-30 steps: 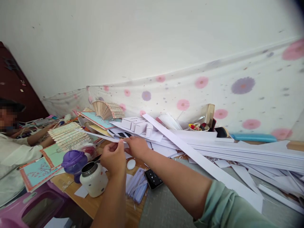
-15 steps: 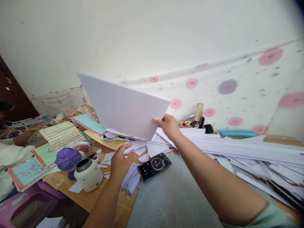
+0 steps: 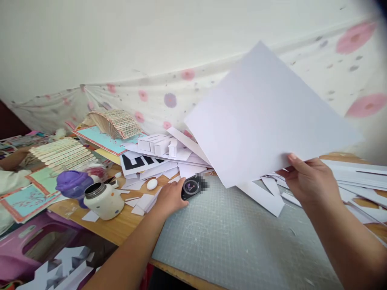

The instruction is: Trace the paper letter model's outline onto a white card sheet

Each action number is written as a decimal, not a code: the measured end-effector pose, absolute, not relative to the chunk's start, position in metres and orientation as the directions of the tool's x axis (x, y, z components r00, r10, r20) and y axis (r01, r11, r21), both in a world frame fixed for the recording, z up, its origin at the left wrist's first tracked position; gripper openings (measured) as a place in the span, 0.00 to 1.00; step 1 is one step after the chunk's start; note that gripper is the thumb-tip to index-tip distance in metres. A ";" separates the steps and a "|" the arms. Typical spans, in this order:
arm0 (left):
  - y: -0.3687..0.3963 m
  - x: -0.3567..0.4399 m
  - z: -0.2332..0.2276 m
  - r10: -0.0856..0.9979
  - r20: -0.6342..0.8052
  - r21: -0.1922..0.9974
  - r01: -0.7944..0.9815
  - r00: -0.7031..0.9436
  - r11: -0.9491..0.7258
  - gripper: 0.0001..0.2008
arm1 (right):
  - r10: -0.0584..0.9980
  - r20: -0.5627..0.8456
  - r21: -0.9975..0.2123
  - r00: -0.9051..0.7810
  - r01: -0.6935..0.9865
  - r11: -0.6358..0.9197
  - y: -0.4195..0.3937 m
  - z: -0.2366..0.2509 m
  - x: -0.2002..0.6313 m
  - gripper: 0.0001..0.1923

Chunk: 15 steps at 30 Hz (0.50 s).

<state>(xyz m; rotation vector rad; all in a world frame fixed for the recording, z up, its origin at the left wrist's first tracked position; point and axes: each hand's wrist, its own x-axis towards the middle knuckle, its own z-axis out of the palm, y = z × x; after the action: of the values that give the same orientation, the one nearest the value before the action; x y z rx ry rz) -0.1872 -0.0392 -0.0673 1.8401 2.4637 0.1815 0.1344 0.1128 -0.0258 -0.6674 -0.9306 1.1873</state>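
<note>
My right hand [image 3: 314, 177] pinches a large white sheet of card [image 3: 266, 117] by its lower edge, thumb in front. The sheet is raised and tilted over the back of the grey-green cutting mat [image 3: 238, 237]. At the mat's back left corner, my left hand [image 3: 171, 198] has its thumb and fingers around the left end of a phone [image 3: 191, 187] with a lit screen. The fingers hide that end of the phone. White card strips [image 3: 263, 197] lie behind the mat, partly covered by the raised sheet.
Left of the mat stand a cream jar without a lid [image 3: 107, 205] and a purple cup [image 3: 71, 185]. White folded card pieces [image 3: 163, 145] are heaped behind. Fans [image 3: 130, 123] lie on blue printed cards. Another person's arm [image 3: 13, 159] is at far left, above a pink stool [image 3: 18, 245].
My right hand has carried the white sheet rightward from above the piled cards. My left hand has moved right and closed on the phone. The lilac cloth bundle no longer shows.
</note>
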 end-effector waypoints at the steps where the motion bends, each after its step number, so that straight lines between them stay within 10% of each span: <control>1: -0.041 -0.186 -0.066 0.953 0.030 0.119 0.948 -0.300 0.295 0.40 | 0.971 0.212 -0.835 0.109 -0.496 0.239 0.112 -0.031 0.140 0.14; 15: -0.093 -0.216 -0.062 0.790 0.034 0.080 0.790 -0.612 0.608 0.29 | 0.998 -0.060 -0.812 0.031 -0.583 -0.031 0.099 -0.068 0.155 0.18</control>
<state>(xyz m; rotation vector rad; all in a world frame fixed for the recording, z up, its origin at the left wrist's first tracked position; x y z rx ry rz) -0.2161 -0.0931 -0.0623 1.3812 2.8126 0.1363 0.1551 0.0993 -0.0676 -0.7936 -0.6851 1.4406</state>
